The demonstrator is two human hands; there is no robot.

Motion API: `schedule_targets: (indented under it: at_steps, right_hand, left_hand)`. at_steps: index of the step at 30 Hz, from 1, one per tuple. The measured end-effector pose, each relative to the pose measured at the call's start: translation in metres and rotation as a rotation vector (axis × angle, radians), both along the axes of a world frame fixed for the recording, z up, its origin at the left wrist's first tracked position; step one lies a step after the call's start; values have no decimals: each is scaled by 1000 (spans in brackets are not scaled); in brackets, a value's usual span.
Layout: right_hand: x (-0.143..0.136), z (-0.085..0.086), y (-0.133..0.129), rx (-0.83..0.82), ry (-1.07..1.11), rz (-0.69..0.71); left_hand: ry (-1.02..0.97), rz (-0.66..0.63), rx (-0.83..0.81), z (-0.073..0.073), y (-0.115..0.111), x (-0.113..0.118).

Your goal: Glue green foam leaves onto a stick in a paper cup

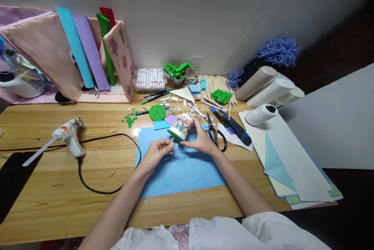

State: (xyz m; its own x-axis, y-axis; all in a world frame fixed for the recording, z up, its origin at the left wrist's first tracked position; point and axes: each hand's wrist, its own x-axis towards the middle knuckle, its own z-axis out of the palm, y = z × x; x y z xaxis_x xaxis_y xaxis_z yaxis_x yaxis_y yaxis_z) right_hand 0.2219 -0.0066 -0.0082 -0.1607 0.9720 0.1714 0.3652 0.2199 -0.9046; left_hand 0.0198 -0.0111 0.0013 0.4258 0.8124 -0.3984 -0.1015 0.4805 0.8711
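My right hand is wrapped round a small decorated paper cup, tilted on its side above a blue sheet. A printed pattern covers the cup's wall, and one end is green inside a white rim. At that green end my left hand pinches a thin wooden stick. A stick also shows at the cup's other end; whether it is the same one I cannot tell. A small pale blue piece shows beside my left fingertips. Just behind the cup lies a round green disc.
Black-handled scissors lie right of my right hand. A hot glue gun stands at left, its cord looping towards the blue sheet. Markers, wooden sticks and paper scraps line the back. Stacked paper lies at right.
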Motion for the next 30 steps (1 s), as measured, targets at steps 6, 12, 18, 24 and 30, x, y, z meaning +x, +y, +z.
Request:
schedule_targets:
  at_steps: [6, 12, 18, 24, 30]
  right_hand:
    - [16, -3, 5, -4, 31, -22]
    - [23, -6, 4, -37, 141, 42]
    - [14, -5, 2, -31, 97, 88]
    - [13, -7, 1, -9, 47, 105]
    - [13, -7, 1, -16, -20, 96]
  left_hand:
    - [-8, -60, 36, 10, 6, -12]
    - [184, 171, 148, -3, 15, -17]
    - [280, 168, 293, -8, 5, -7]
    - [460, 137, 546, -4, -3, -5]
    - [465, 124, 629, 1, -5, -5]
